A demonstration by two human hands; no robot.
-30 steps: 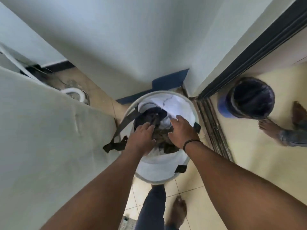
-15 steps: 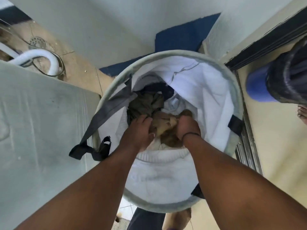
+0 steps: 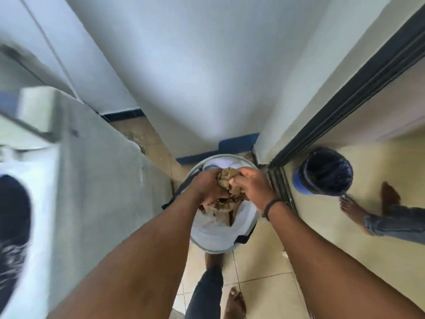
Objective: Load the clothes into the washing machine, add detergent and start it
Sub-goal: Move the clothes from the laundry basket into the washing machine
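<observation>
Both hands are working above the hamper, a round white fabric bin standing on the tiled floor in the corner between the wall and the door track. The left hand is gripping the brown garment with fingers curled round its left side. The right hand is pinching the same garment from the right, thumb and fingers closing on the bunched cloth. The garment is sitting crumpled between the two hands, over the hamper's mouth, with part of it trailing down into the bin below the left hand. A dark band is circling the right wrist.

The washer is showing at the left edge, heavily blurred; its dark drum opening is facing up, and what lies inside cannot be told. A grey panel is standing between the washer and the hamper. A dark strap is hanging off the hamper's near rim.

To the right, beyond the door track, a blue bin lined with a black bag is standing on the yellow floor. A second person's bare foot and jeans cuff are appearing beside it. The wearer's own foot and trouser leg are showing below the hamper.
</observation>
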